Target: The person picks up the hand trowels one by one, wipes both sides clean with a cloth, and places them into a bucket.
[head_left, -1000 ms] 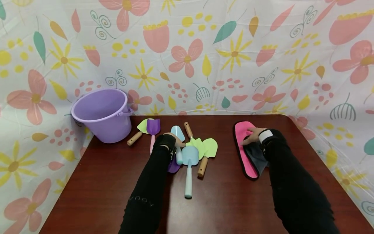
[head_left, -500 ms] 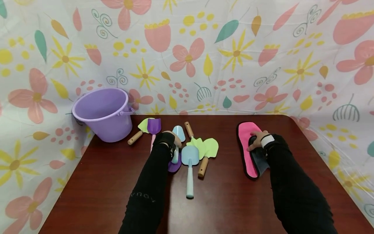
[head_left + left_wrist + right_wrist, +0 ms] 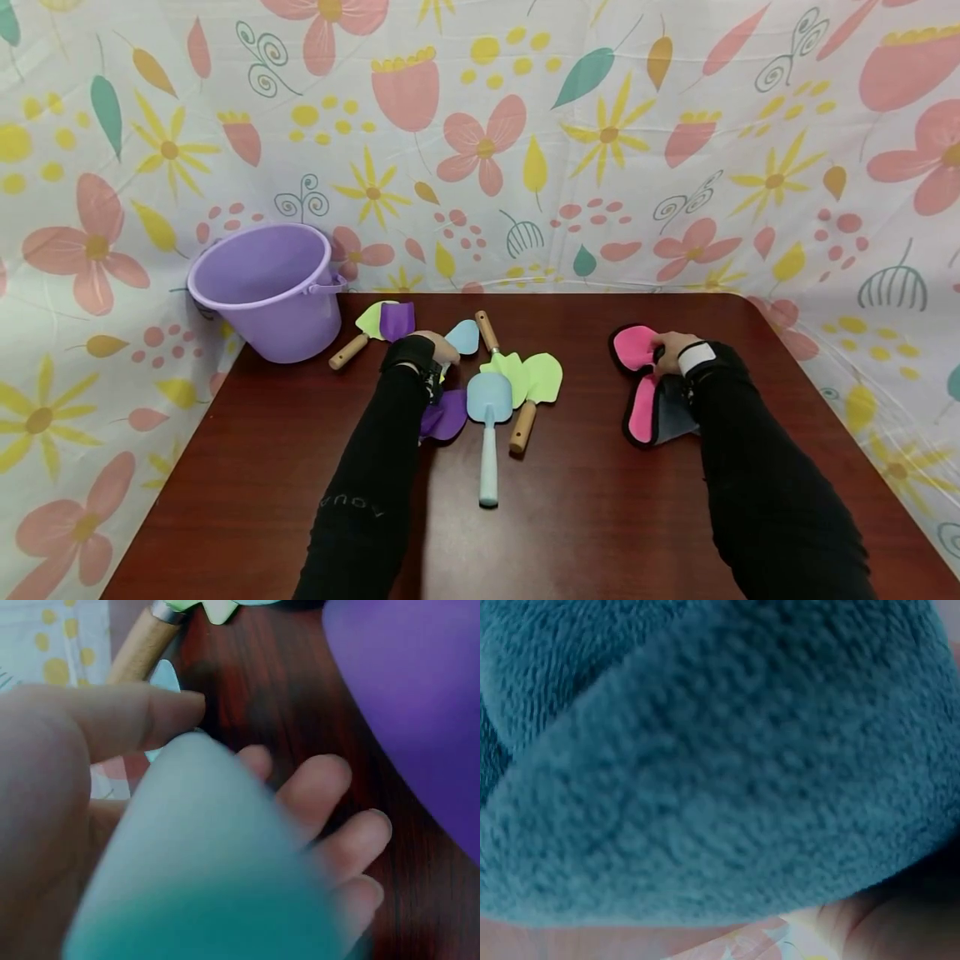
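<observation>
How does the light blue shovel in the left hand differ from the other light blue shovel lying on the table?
The light blue shovel in the left hand is gripped by the left hand, blade pointing away towards the backdrop; the free light blue shovel lies untouched on the table. The held one's handle is hidden by the hand; the free one's long handle shows fully, pointing towards the person. Both share the same pale blue plastic look.
</observation>
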`<state>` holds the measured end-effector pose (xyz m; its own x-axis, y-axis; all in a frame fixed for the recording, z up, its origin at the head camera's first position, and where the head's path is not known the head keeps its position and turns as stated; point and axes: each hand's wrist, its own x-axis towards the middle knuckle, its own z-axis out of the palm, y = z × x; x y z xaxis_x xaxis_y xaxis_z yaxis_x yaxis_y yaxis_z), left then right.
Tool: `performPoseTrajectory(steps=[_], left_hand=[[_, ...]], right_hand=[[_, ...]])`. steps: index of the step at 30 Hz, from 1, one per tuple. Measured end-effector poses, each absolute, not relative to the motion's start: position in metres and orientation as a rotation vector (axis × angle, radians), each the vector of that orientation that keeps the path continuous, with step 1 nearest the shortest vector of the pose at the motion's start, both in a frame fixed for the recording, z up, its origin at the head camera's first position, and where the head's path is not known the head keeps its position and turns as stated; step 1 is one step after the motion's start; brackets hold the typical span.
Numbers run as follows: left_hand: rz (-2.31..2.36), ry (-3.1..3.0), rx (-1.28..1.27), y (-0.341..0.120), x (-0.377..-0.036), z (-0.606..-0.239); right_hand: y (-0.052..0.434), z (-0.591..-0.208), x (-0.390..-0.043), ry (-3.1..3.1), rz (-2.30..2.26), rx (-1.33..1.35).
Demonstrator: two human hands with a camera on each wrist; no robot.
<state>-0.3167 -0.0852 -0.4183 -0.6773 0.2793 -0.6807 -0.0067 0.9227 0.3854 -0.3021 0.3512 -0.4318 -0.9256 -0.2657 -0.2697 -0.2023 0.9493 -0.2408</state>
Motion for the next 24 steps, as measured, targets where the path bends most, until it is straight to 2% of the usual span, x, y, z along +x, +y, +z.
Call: performPoseTrajectory(steps=[4, 11, 24], left_hand=[[0.453, 2.399, 0.212, -0.09, -0.307, -0.409], [0.62, 2.475, 0.124, -0.106, -0.305, -0.421], [0.994, 2.477, 0.079, -0.125, -0.274, -0.429]], right_hand=[[0.353, -0.428, -0.304, 2.783, -0.332, -0.313], [0.35, -0.416, -0.301, 2.801, -0.406, -0.342], [0.332, -0.404, -0.29, 2.837, -0.587, -0.386]])
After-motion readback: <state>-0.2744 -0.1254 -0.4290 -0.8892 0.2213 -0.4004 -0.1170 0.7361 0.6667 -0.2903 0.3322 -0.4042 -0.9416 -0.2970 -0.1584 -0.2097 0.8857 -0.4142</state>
